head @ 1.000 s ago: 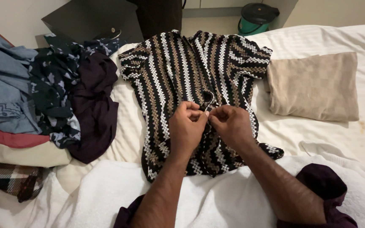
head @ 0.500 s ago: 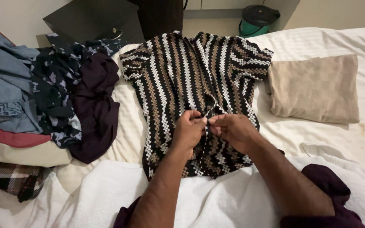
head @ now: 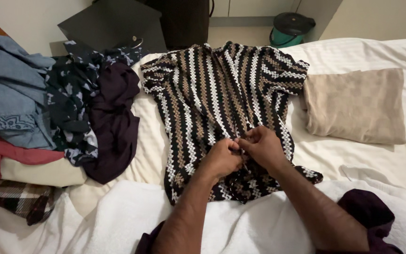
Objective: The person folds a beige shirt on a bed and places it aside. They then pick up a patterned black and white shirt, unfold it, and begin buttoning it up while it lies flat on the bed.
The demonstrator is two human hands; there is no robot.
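The front edge of a zigzag-striped shirt [head: 217,99] is pinched between the fingertips of the left hand [head: 221,160] and the right hand [head: 261,148], both closed on the fabric; what is gripped there is hidden by the fingers. The shirt is spread on the bed [head: 381,51] beneath the hands. A clothes pile [head: 48,113] is seen left of them, a beige pillow [head: 355,106] to the right.

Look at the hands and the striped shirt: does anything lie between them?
Nothing visible does. The left hand and right hand already rest directly on the striped shirt, pinching its front opening. The folded beige cloth lies apart.
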